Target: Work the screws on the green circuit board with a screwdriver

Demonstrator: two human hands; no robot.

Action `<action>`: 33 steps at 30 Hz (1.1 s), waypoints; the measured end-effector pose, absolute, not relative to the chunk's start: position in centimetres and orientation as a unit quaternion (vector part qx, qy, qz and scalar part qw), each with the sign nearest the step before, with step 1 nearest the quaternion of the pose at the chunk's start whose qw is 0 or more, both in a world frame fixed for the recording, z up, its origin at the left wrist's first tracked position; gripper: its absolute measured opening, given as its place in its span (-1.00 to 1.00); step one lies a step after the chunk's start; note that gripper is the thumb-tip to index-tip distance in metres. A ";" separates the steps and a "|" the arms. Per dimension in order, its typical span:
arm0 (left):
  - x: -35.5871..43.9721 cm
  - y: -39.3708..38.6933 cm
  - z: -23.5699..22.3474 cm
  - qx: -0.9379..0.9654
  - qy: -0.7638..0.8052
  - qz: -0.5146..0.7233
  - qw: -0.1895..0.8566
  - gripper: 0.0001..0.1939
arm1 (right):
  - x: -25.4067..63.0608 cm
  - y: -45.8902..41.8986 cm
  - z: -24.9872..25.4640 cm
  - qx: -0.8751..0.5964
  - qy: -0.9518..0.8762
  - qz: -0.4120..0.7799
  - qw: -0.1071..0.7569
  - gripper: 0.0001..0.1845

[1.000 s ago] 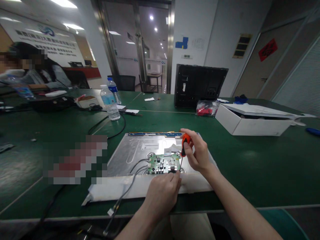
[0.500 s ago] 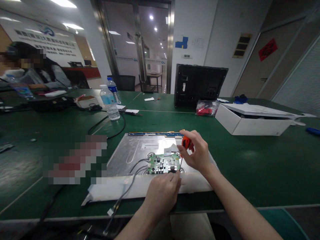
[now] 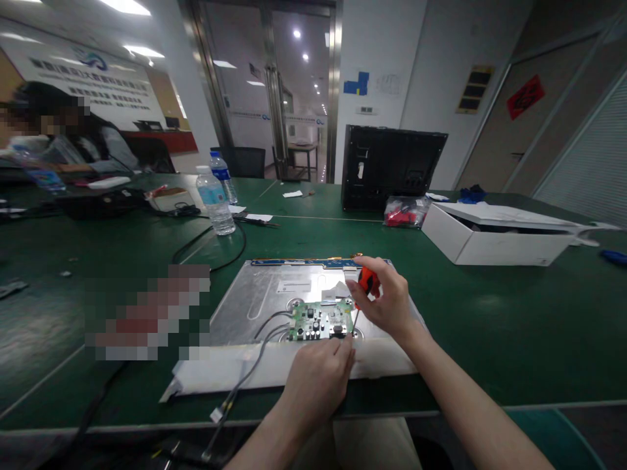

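Observation:
My right hand [image 3: 385, 297] is closed around the red and black handle of a screwdriver [image 3: 368, 282]. Its thin shaft slants down to the lower right corner of a green circuit board [image 3: 321, 318]. At that corner, by the screwdriver tip, my left hand [image 3: 321, 372] rests with its fingers bent together; what they pinch, if anything, is hidden. The board lies on the metal back of a display panel [image 3: 262, 287], which has a blue strip board [image 3: 304, 263] along its far edge. Grey cables [image 3: 262, 359] run from the board's left side to a loose white connector [image 3: 216, 414].
Two water bottles [image 3: 215, 202] stand at the back left. Behind the panel is a black monitor housing [image 3: 392, 168] with a bag of red parts [image 3: 405, 212]. A white box [image 3: 494, 241] sits at the right. Another person [image 3: 73, 137] sits far left.
The screwdriver handle has tipped slightly to the right, with small movement of my right fingers. My left hand stays in place at the board's corner.

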State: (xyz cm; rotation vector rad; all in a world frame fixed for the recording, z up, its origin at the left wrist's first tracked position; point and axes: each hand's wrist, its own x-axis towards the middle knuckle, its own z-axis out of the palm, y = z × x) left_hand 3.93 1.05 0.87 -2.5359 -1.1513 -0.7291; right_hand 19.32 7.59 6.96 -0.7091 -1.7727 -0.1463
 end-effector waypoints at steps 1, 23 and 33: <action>3.9 1.1 0.9 -0.873 -0.396 -0.252 0.132 -0.81 | 19.3 7.6 6.9 -0.303 -0.758 -0.063 0.574 -0.72; 4.0 1.0 0.8 -0.873 -0.396 -0.257 0.125 -0.79 | 19.4 7.3 6.9 -0.324 -0.759 -0.046 0.563 -0.71; 3.9 1.0 0.9 -0.877 -0.403 -0.235 0.115 -0.79 | 19.7 7.3 7.1 -0.320 -0.764 -0.034 0.559 -0.68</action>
